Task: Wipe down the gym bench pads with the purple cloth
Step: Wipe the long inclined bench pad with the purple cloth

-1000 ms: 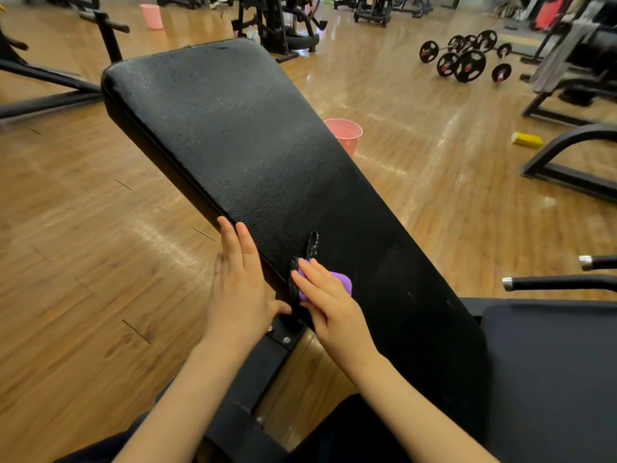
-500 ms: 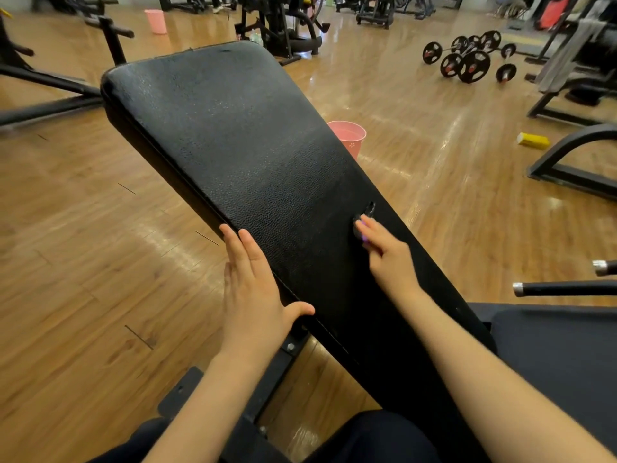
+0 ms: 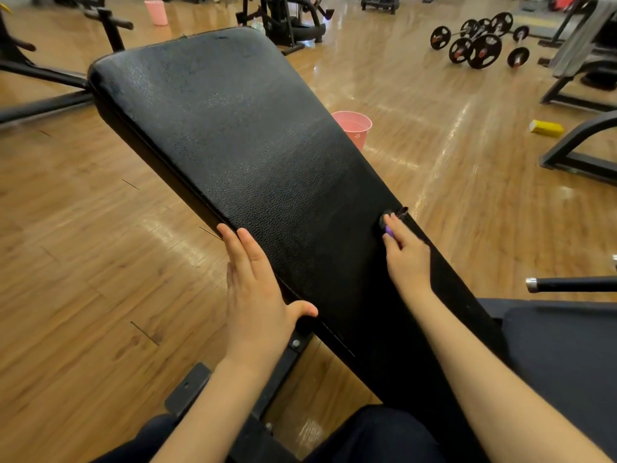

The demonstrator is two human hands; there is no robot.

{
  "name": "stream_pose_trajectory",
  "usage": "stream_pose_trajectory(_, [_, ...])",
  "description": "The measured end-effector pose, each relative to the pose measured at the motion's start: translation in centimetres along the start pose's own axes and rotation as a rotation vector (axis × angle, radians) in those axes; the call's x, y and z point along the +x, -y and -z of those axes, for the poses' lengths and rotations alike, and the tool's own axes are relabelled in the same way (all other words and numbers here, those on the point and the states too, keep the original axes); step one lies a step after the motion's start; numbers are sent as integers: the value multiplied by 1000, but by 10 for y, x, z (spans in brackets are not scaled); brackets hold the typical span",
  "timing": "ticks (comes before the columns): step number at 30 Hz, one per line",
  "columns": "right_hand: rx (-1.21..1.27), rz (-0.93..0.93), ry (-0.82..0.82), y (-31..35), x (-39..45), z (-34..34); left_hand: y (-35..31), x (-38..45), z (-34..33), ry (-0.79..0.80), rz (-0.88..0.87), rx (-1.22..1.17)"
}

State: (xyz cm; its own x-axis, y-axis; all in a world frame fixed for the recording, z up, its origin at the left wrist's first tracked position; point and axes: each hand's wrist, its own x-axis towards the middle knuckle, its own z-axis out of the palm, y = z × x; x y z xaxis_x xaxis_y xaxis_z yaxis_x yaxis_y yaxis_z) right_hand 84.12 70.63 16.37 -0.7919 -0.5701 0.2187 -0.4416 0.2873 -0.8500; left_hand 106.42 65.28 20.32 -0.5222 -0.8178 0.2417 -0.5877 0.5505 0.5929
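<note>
The black bench back pad [image 3: 240,135] slopes away from me across the middle of the view. A second dark seat pad [image 3: 564,349] lies at the lower right. My left hand [image 3: 257,292] rests flat on the back pad's left edge, fingers straight, thumb on the pad surface. At the pad's right edge my right hand [image 3: 405,259] grips the purple cloth [image 3: 389,229]. Only a small purple bit shows under the fingers, with a dark strip sticking out beyond the fingertips.
A pink bucket [image 3: 354,127] stands on the wooden floor just behind the pad's right edge. Barbell weights [image 3: 480,45] lie at the far right, a yellow object [image 3: 547,128] beside a black frame [image 3: 581,152]. A chrome-tipped bar [image 3: 567,284] juts in at right.
My right hand has slid the cloth across the pad from near the left edge to the right edge. My left hand has stayed on the left edge.
</note>
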Motion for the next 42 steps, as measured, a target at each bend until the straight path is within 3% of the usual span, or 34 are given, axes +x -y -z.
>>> stream_pose_trajectory(5, [54,309,70,13,-106,-15,4,0,-2,-11,-10,88])
stream_pose_trajectory(8, [30,343,114,10,-149,-18,3,0,0,8,5,126])
stream_pose_trajectory(12, [-25,343,161,15,-148,-10,0,-1,4,5,4,181])
stream_pose_trajectory(17, [-155,534,288,13,-153,-6,-1,1,5,13,-5,273])
stream_pose_trajectory(24, [-124,561,282,-12,-147,9,-27,-25,-14,311,-94,524])
stream_pose_trajectory(28, [-128,618,298,-18,-133,14,-27,-22,-19,339,-91,600])
stream_pose_trajectory(36, [-111,242,116,-53,-28,33,-8,-19,-44,132,-188,630])
stream_pose_trajectory(40, [-6,-159,63,-62,41,41,-1,-18,-50,112,-216,668])
stream_pose_trajectory(42, [2,-227,30,-63,49,39,0,-20,-52,104,-203,667])
